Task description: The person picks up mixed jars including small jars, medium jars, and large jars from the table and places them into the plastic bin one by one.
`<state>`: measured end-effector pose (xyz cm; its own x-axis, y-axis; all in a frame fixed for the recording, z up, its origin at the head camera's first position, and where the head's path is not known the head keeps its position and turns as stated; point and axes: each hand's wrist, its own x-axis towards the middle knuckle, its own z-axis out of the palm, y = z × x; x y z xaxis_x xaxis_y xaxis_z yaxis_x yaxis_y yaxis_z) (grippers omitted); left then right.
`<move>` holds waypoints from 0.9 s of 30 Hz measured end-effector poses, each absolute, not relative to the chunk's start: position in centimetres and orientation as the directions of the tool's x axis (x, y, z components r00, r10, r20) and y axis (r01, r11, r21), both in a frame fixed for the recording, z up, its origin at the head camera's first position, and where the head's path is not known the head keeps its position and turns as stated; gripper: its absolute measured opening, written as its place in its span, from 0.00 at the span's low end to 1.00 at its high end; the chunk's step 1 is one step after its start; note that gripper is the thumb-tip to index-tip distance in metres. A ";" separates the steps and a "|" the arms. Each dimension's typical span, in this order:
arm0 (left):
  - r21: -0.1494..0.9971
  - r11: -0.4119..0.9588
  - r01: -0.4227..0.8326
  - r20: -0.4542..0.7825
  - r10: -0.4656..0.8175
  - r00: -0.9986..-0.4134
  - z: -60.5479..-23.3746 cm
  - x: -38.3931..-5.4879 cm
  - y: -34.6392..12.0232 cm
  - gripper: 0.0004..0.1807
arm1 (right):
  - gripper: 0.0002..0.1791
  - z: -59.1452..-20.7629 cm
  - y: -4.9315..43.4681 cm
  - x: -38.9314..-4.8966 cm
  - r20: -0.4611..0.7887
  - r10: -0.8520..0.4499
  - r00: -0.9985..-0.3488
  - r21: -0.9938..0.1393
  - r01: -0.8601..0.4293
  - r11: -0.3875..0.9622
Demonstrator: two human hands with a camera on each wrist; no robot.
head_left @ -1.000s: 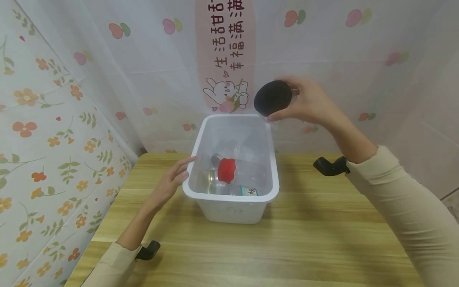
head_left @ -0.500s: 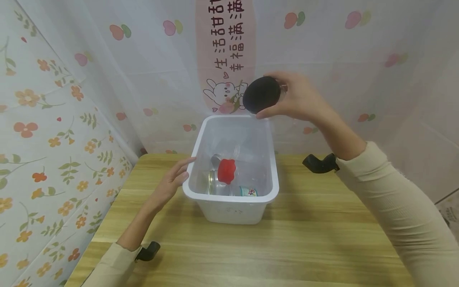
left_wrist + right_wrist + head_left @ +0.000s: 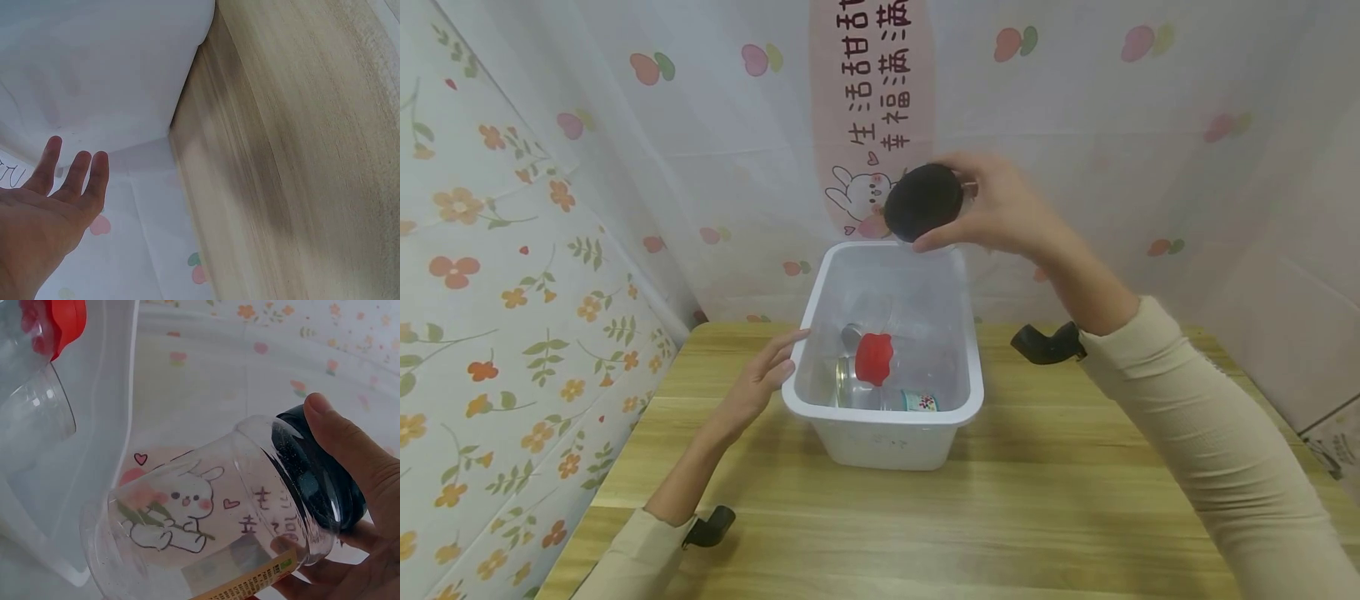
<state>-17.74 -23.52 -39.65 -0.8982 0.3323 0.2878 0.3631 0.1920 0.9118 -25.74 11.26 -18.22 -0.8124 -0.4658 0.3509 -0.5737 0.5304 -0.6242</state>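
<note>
My right hand [image 3: 1000,212] grips a clear plastic jar with a black lid [image 3: 923,202], tilted, above the far end of a white plastic bin [image 3: 880,414]. In the right wrist view the see-through jar [image 3: 181,515] shows a yellow-edged label, with thumb and fingers round its lid end. My left hand [image 3: 760,379] touches the bin's left rim with its fingers extended. Inside the bin lie clear jars, one with a red scalloped lid [image 3: 874,358], one with a gold-coloured rim [image 3: 841,383], and a round silvery piece [image 3: 852,336].
The bin stands on a wood-grain table [image 3: 880,533] near its back edge. A printed curtain [image 3: 1075,100] hangs right behind it, and a floral one [image 3: 512,292] runs along the left. A teal-edged label [image 3: 920,402] shows low in the bin.
My right hand has moved left with the black-lidded jar, from beside the bin's far right corner to over its far end. The left hand and the bin have stayed still.
</note>
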 end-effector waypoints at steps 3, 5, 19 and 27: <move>0.913 0.187 0.364 0.288 0.336 -0.897 -39.7 -17.8 -23.5 0.25 | 0.45 -18.3 10.7 -25.9 0.355 -0.476 -0.805 -0.611 -0.585 0.534; 0.913 0.186 0.362 0.288 0.336 -0.897 -39.7 -17.8 -23.5 0.26 | 0.46 -18.4 10.3 -26.0 0.357 -0.484 -0.799 -0.604 -0.592 0.534; 0.916 0.153 0.370 0.298 0.357 -0.885 -39.7 -17.9 -23.4 0.26 | 0.44 -19.6 8.5 -27.7 0.323 -0.508 -0.799 -0.603 -0.587 0.540; 0.914 0.156 0.375 0.302 0.355 -0.885 -39.8 -17.8 -23.5 0.26 | 0.47 -20.3 7.6 -28.3 0.302 -0.498 -0.813 -0.581 -0.571 0.580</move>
<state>-17.76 -23.49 -39.80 -0.8845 0.3555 0.3022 0.3748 0.1557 0.9139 -28.28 7.57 -20.32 -0.8131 -0.4975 0.3022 -0.5709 0.5801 -0.5811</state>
